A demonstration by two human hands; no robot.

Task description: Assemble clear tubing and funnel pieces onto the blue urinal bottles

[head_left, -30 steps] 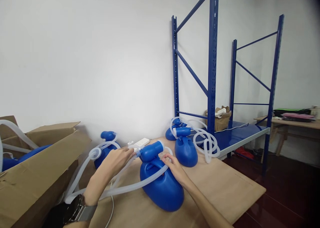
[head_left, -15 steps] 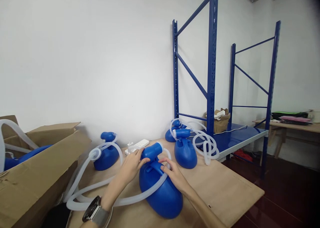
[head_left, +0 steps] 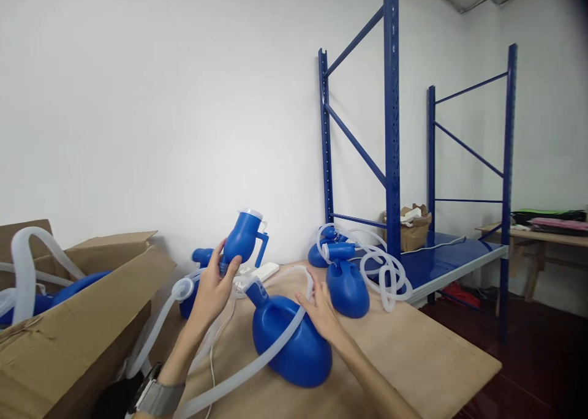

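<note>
My left hand point(head_left: 219, 284) is closed round the narrow lower end of a blue urinal head point(head_left: 242, 238), which has a whitish cap and a side handle. It is held up in the air, tilted, above and left of a blue plastic urinal bottle point(head_left: 303, 351). The bottle rests on the table with its square neck uncovered, pointing up and left. A translucent white corrugated hose point(head_left: 271, 351) loops across the bottle's front. My right hand point(head_left: 321, 309) is beside the bottle's upper right, with thumb and fingers closed round the hose.
An open cardboard box point(head_left: 92, 321) holding blue parts and hose stands at the left. Behind are other blue bottles point(head_left: 348, 290) with coiled hoses point(head_left: 390, 278) and a white power strip point(head_left: 264, 272). Blue metal shelving point(head_left: 392, 131) rises beyond the wooden table point(head_left: 413, 351).
My left hand has lifted the urinal head off the bottle's neck, up and to the left, and tipped it more upright. My right hand stays beside the bottle, now round the hose.
</note>
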